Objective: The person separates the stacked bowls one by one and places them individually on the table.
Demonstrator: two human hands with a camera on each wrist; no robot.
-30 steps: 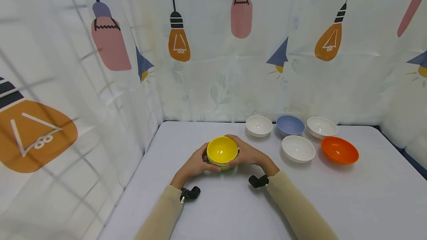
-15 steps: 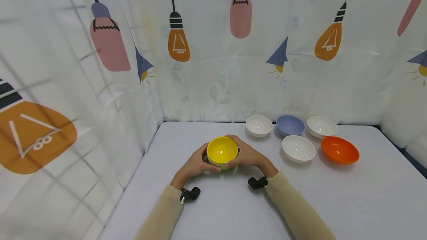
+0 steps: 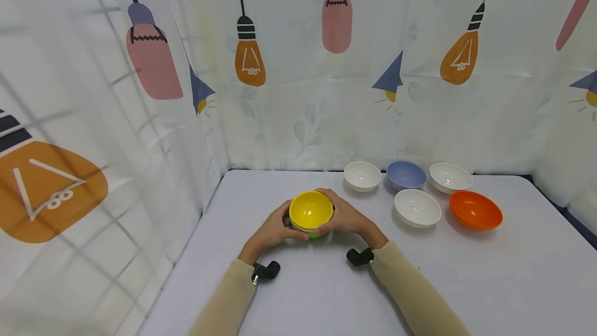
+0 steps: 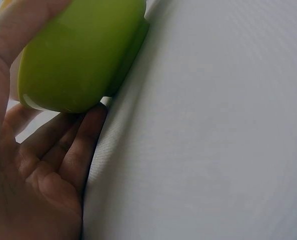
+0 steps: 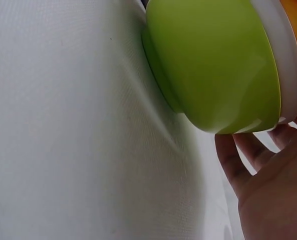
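Note:
A stack of bowls stands left of the table's middle, held from both sides. On top is a yellow bowl point(image 3: 310, 210); below it shows the rim of a white bowl point(image 5: 281, 55), and at the bottom a green bowl point(image 5: 213, 60) has its foot at the tablecloth. My left hand point(image 3: 275, 228) grips the stack's left side, thumb along the front. From the right, my right hand point(image 3: 347, 215) holds it with the thumb in front and fingers behind. In the left wrist view, fingers point(image 4: 83, 140) curve by the green bowl. The stack hides some fingertips.
To the right, a blue bowl point(image 3: 406, 176) stands between two white bowls at the back. In front of them are another white bowl point(image 3: 417, 208) and a larger orange bowl point(image 3: 475, 210). A patterned curtain point(image 3: 289, 118) hangs behind the white-covered table point(image 3: 308, 294).
Both hands keep their hold and the stack stays in place. The right forearm has shifted very slightly to the left.

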